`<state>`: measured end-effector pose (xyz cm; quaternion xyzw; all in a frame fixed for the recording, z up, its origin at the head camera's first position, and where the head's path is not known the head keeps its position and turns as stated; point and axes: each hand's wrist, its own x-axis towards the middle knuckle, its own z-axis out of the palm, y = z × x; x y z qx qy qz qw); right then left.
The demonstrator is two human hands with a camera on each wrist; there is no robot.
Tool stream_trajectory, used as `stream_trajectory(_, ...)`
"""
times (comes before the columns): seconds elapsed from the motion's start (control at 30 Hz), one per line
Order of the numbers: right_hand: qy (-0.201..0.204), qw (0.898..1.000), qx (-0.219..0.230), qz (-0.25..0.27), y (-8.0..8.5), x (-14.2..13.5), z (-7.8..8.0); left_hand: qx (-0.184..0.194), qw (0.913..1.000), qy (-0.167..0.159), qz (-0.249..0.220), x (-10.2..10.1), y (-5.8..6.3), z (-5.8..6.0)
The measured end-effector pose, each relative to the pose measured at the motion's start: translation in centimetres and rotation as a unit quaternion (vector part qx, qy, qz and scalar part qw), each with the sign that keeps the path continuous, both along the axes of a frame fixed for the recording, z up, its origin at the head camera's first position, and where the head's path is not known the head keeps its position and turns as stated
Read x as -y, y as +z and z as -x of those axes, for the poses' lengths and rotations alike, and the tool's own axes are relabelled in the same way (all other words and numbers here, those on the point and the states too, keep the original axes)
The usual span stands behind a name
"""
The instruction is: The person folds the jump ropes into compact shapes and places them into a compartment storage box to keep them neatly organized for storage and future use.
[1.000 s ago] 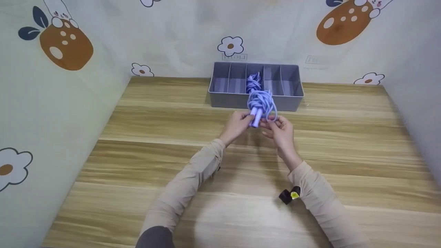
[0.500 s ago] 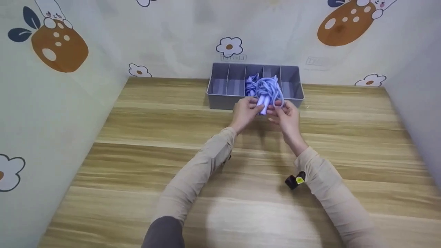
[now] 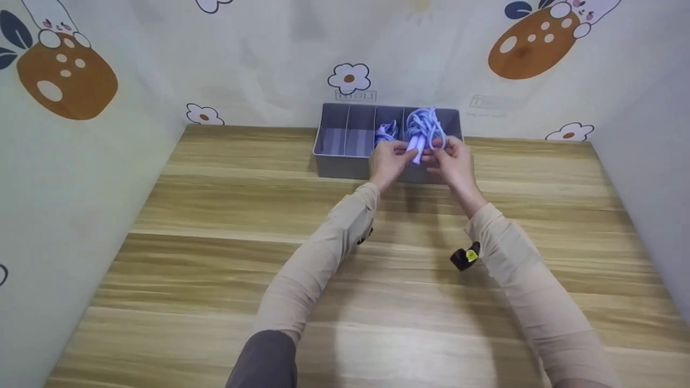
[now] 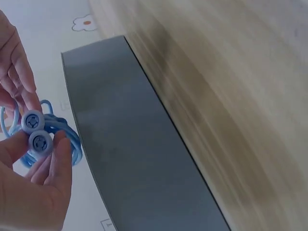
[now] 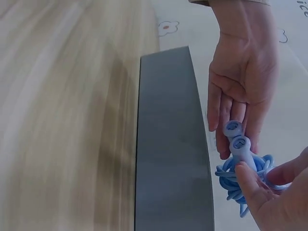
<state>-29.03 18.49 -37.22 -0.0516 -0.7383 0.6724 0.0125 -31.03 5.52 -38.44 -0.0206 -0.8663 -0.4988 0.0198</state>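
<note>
A pale blue-lilac jump rope (image 3: 426,125), its cord wound into a bundle, is held up over the right part of a grey divided box (image 3: 342,166). My left hand (image 3: 389,161) grips its two handles between thumb and fingers. The round handle ends (image 4: 41,143) face the camera in the left wrist view. My right hand (image 3: 457,166) pinches the cord (image 5: 233,185) at the bundle's right side. A second rope bundle (image 3: 386,132) lies in the box's middle compartment, partly hidden behind my left hand.
The box stands on a wood-grain table (image 3: 232,205) near its back edge, by a patterned wall covering (image 3: 269,64). Thin dividers (image 3: 346,132) split it into compartments. A small black device (image 3: 464,257) hangs at the right sleeve.
Both hands have moved forward and to the right with the jump rope, from in front of the middle compartment to over the box's right side. The head view has shifted slightly.
</note>
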Motion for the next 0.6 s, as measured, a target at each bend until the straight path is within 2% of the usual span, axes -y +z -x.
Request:
stream_trajectory(0.1, 0.007, 1.0, -0.005, -0.024, 0.1, -0.3, 0.8, 0.005, 0.9988, -0.029, 0.039, -0.2, 0.2, 0.6)
stream_trajectory(0.27, 0.0, 0.998, -0.004, -0.068, 0.1, -0.7, 2.2, 0.015, 0.9962, -0.057, 0.064, -0.8, 0.1, 1.4)
stream_trajectory(0.4, -0.017, 0.992, -0.001, -0.123, -0.1, -0.7, 3.2, 0.009, 0.9951, -0.056, 0.081, -1.3, -0.4, 2.2)
stream_trajectory(0.6, -0.042, 0.977, -0.029, -0.208, -0.2, 0.0, 4.2, -0.041, 0.9897, -0.041, 0.131, -1.6, -0.7, 3.1)
